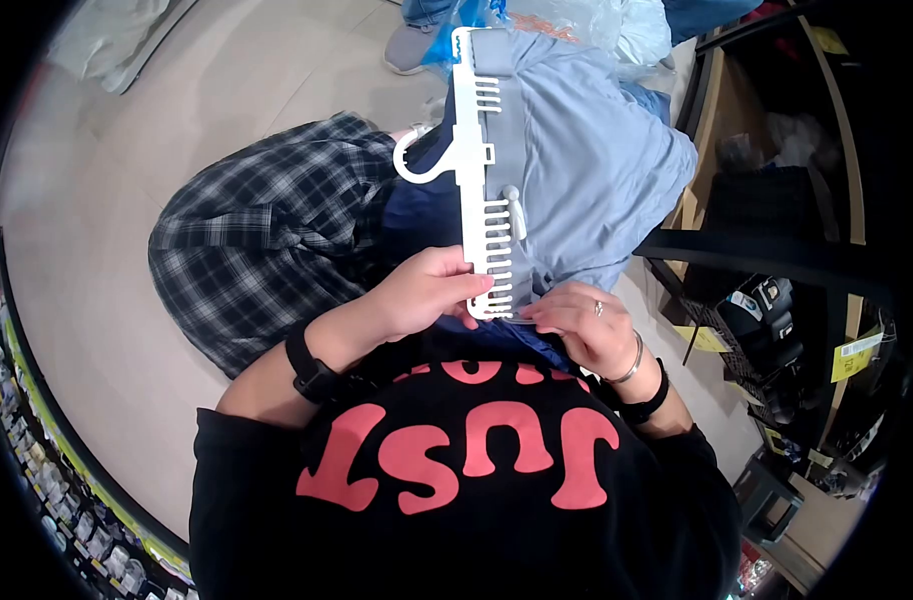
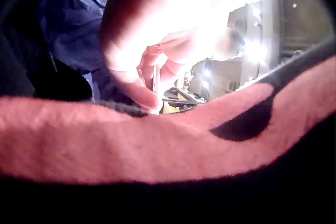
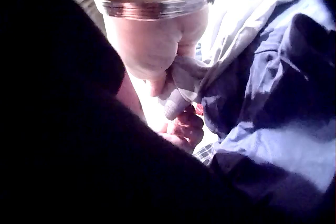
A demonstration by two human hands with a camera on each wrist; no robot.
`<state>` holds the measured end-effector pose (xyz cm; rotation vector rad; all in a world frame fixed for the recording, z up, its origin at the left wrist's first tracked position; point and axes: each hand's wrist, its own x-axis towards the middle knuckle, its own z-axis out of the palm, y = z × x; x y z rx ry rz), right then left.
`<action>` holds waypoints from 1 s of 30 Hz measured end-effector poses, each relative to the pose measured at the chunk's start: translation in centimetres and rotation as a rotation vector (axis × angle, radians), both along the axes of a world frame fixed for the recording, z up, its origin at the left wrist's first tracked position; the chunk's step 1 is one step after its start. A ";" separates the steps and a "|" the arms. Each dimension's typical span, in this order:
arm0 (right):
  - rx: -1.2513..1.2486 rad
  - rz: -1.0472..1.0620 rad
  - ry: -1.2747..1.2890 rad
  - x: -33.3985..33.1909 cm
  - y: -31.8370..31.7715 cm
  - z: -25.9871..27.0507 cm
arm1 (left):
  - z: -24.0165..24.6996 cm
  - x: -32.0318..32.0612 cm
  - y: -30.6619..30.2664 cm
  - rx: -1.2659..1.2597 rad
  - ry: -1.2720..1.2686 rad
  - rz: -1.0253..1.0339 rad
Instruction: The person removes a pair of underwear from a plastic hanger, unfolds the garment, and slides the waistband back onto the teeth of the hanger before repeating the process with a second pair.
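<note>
The white hanger (image 1: pixel 471 150) lies lengthwise in front of the person, along the waistband (image 1: pixel 507 125) of a grey-blue garment (image 1: pixel 602 150). Its hook (image 1: pixel 410 172) points to the left side, and its row of teeth (image 1: pixel 498 240) lies over the waistband. The left hand (image 1: pixel 417 295) is grasping the hanger near its end closest to the body, with the thumb lying on top of it. The right hand (image 1: pixel 589 325) has its fingers bent and pinches a thin edge just beside this same end; whether this edge is cloth or clear plastic, I cannot tell. In the right wrist view, pale grey cloth (image 3: pixel 190 77) is at the fingers of this hand. The left wrist view is too bright to show well what the hand holds.

The garment spreads away to the right of the hanger. Under the hanger and to its left there is dark blue cloth (image 1: pixel 409 218), and beside it plaid cloth (image 1: pixel 267 235), above the pale floor (image 1: pixel 97 190). Near the far end of the hanger is a grey shoe (image 1: pixel 407 50). Shelves with wooden edges (image 1: pixel 714 125) stand at the right.
</note>
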<state>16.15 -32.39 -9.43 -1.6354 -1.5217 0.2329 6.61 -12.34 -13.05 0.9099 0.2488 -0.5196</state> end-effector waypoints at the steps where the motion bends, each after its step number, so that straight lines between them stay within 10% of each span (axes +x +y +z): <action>1: 0.006 -0.001 -0.013 0.0 0.0 0.1 | -0.1 0.0 0.0 -0.011 -0.011 -0.003; 22: -0.152 -0.023 -0.276 -0.9 1.3 1.2 | 0.1 0.1 -0.4 0.079 -0.181 0.037; 30: -0.039 -0.016 -0.481 -1.5 2.0 1.6 | 2.0 0.2 -2.6 0.583 -0.252 0.265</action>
